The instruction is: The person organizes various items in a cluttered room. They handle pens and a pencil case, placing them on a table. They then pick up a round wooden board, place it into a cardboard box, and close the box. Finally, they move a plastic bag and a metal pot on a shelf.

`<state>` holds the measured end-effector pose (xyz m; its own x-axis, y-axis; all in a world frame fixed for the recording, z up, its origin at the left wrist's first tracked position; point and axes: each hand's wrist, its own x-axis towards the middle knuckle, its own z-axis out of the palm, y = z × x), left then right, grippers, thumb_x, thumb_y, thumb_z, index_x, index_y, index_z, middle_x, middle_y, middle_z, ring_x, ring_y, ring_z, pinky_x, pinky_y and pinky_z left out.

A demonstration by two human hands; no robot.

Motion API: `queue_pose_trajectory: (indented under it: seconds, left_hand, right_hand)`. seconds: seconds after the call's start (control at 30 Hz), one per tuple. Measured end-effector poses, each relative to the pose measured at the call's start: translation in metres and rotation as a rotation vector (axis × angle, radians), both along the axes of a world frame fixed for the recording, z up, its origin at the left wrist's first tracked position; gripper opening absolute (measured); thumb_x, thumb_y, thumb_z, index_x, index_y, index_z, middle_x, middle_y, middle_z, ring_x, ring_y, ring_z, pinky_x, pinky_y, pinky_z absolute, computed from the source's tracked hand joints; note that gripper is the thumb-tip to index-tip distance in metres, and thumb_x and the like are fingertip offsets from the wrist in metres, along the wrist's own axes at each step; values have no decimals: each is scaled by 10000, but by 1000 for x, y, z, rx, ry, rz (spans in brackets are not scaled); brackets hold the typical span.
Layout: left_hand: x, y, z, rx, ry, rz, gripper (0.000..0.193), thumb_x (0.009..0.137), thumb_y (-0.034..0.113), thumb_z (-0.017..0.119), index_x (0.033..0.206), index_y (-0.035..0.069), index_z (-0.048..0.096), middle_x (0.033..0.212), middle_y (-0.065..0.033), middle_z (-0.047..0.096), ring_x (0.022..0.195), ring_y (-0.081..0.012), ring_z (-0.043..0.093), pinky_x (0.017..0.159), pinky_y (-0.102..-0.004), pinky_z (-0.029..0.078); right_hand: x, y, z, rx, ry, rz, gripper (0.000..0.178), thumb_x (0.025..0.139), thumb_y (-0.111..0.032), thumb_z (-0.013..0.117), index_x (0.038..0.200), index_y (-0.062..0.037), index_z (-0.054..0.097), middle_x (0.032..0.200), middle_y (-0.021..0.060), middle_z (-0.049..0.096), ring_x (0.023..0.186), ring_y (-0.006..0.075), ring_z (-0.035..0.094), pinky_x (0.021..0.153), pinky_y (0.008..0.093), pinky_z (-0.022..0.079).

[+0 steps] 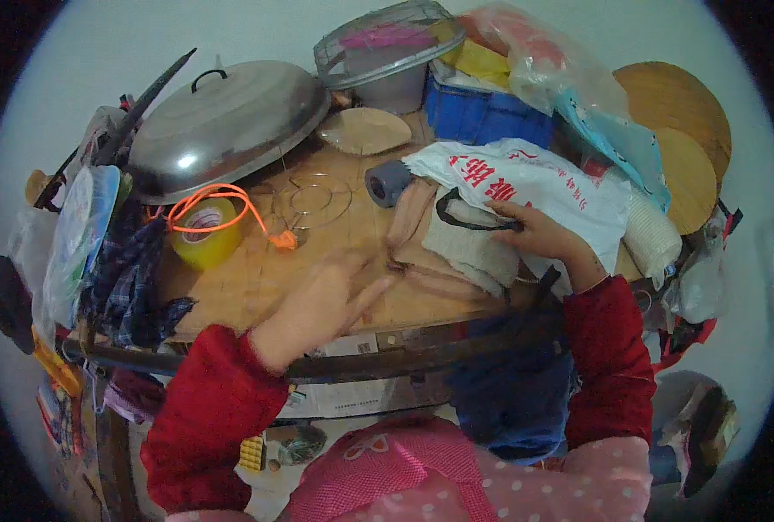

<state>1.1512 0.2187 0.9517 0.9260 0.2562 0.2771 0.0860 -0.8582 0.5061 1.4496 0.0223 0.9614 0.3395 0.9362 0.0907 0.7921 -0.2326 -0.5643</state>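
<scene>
Fingers of R hand (pixel 548 239) grip black strap (pixel 469 226); L hand (pixel 321 296) blurred, grip unclear, nr wooden table (pixel 239 304) front edge, gap to yellow tape roll (pixel 208 250).

Left grip (pixel 321 294), 1: is blurring, its contact with the brown cloth (pixel 452 280) not showing clearly. Right grip (pixel 539 239), 1: is covering 1 end of the black band (pixel 445 209). White bag (pixel 535 178), 1: is hiding part of the lower edge of the blue crate (pixel 487 115). Smaller wooden board (pixel 684 178), 1: is overlapping the larger board (pixel 678 97), 1. Pink dotted garment (pixel 569 491), 1: is running off the lower edge of view. Paper (pixel 352 400) below the bench (pixel 239 300): is bearing print too small to read.
</scene>
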Motion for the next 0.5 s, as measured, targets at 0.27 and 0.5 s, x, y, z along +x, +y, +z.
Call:
queue_pose_trajectory:
  seconds: [0.27,0.5]
  left_hand:
    - [132,-34,-20,-429,-436,92,484,793,278,691,1141,-15,526,1089,-151,595,1019,-272,568,892,-370,442]
    - [144,-38,-35,-1050,-413,-161,481,768,90,654,1213,50,474,1094,-108,582,1016,-245,578,850,-360,484]
  right_hand:
    - [-10,11,-38,231,-42,27,665,718,-53,715,1316,-12,429,1295,141,490,1204,262,456,1014,343,354]
    - [-40,15,-23,446,407,-216,352,879,-152,590,1189,11,560,1112,92,600,977,172,555,863,288,440]
